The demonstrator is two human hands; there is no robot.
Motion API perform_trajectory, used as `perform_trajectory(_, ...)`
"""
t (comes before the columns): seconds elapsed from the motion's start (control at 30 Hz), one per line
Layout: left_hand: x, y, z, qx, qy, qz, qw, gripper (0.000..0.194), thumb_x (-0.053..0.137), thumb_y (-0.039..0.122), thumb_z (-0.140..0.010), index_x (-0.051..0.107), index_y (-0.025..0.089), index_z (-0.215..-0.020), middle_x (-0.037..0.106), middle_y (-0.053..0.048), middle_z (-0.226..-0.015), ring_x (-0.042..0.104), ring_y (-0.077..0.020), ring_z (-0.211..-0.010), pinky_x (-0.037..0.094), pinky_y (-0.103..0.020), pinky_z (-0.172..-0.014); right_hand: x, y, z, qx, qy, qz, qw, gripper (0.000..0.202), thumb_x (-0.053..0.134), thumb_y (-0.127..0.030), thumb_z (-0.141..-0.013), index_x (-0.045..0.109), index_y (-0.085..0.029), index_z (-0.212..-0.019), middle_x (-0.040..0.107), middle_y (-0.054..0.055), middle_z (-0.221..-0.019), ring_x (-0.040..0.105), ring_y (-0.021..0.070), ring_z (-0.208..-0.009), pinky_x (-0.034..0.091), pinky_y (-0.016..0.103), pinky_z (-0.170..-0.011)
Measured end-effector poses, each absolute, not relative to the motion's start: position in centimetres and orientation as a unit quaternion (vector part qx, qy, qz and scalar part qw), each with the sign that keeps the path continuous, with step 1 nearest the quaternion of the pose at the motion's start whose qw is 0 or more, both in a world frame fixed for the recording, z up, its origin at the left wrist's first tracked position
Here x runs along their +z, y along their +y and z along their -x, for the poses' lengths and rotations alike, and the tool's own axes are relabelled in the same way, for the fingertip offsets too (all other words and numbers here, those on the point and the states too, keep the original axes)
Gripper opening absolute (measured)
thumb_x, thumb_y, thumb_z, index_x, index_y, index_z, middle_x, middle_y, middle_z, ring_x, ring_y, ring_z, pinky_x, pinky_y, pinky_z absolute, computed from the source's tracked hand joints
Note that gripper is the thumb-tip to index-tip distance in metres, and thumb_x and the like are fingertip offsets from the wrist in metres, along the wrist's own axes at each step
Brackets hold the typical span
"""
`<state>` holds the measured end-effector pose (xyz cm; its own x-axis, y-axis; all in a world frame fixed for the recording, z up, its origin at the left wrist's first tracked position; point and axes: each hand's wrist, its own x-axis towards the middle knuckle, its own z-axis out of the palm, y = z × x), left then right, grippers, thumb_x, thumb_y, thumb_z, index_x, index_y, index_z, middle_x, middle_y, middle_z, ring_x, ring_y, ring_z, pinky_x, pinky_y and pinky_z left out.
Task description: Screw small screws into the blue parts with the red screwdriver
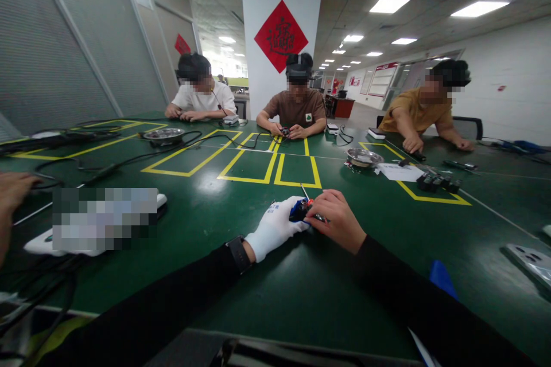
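Blue piece (296, 213): glossy, dark portions in it, held in the left hand (278, 222); finer shape hidden.
Red part (309, 203): small, bright, beside the blue piece.
Thin rod (304, 191): pale, slanting upward.
Dark piece (321, 218): small, shiny, partly covered by the right hand (336, 218).
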<state>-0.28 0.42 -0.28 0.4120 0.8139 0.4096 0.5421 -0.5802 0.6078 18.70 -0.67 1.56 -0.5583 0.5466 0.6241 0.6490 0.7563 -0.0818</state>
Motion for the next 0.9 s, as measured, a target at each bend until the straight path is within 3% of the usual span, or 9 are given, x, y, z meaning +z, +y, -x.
perform_trajectory(0.13,-0.2,0.0,0.1,0.364,0.414,-0.803,0.227,0.053,0.068,0.024,-0.072,0.053,0.025,-0.123,0.066,-0.003,-0.113,0.063,-0.0227,-0.101,0.049,-0.035,-0.091,1.4,0.0,-19.5,-0.003,-0.822,0.413,0.392,0.009,0.051,-0.021,-0.089,0.06,-0.019,-0.092,0.064,0.005,-0.089,0.057,0.0196,-0.087,0.042,0.038,-0.085)
perform_trajectory(0.27,0.0,-0.3,0.0,0.349,0.422,-0.785,0.288,0.057,0.063,0.03,-0.076,0.046,0.023,-0.13,0.068,-0.003,-0.104,0.067,-0.0213,-0.085,0.054,-0.036,-0.081,0.9,0.7,-20.3,0.066,-0.838,0.434,0.325,0.027,0.047,-0.007,-0.085,0.059,-0.02,-0.105,0.058,0.007,-0.109,0.058,0.0188,-0.094,0.047,0.036,-0.086)
perform_trajectory(0.43,0.1,-0.1,0.1,0.366,0.388,-0.807,0.254,0.038,0.053,0.037,-0.085,0.055,0.023,-0.121,0.065,-0.005,-0.114,0.062,-0.0227,-0.104,0.047,-0.037,-0.094,-0.1,1.2,-20.6,0.091,-0.868,0.416,0.256,0.039,0.045,-0.001,-0.081,0.061,-0.023,-0.108,0.051,0.008,-0.125,0.055,0.0201,-0.112,0.044,0.038,-0.096)
perform_trajectory(0.53,-0.1,0.0,0.1,0.36,0.385,-0.812,0.249,0.035,0.051,0.034,-0.087,0.057,0.023,-0.119,0.065,-0.005,-0.112,0.062,-0.022,-0.102,0.047,-0.036,-0.094,-0.2,1.1,-20.6,0.086,-0.872,0.417,0.24,0.039,0.044,0.002,-0.079,0.061,-0.021,-0.104,0.049,0.01,-0.129,0.053,0.021,-0.116,0.043,0.039,-0.098)
perform_trajectory(0.67,-0.3,0.1,0.0,0.363,0.383,-0.811,0.252,0.038,0.056,0.031,-0.083,0.056,0.023,-0.121,0.065,-0.005,-0.114,0.061,-0.0226,-0.104,0.046,-0.037,-0.096,0.4,0.7,-20.6,0.075,-0.876,0.428,0.211,0.038,0.041,0.008,-0.074,0.059,-0.019,-0.094,0.053,0.01,-0.125,0.052,0.0217,-0.116,0.045,0.037,-0.093)
perform_trajectory(0.8,0.0,-0.2,0.0,0.378,0.383,-0.802,0.259,0.055,0.066,0.031,-0.076,0.051,0.021,-0.128,0.06,-0.007,-0.125,0.056,-0.0249,-0.115,0.042,-0.039,-0.102,0.8,0.3,-20.5,0.044,-0.89,0.421,0.171,0.037,0.044,0.006,-0.074,0.059,-0.019,-0.097,0.06,0.008,-0.108,0.057,0.0191,-0.096,0.046,0.033,-0.084)
perform_trajectory(0.9,0.4,-0.5,-0.1,0.426,0.337,-0.785,0.298,0.055,0.056,0.036,-0.085,0.043,0.019,-0.136,0.053,-0.009,-0.134,0.05,-0.023,-0.124,0.037,-0.039,-0.108,1.0,0.1,-20.2,0.017,-0.897,0.415,0.15,0.035,0.048,0.004,-0.074,0.061,-0.018,-0.097,0.061,0.007,-0.1,0.058,0.0189,-0.092,0.045,0.032,-0.082)
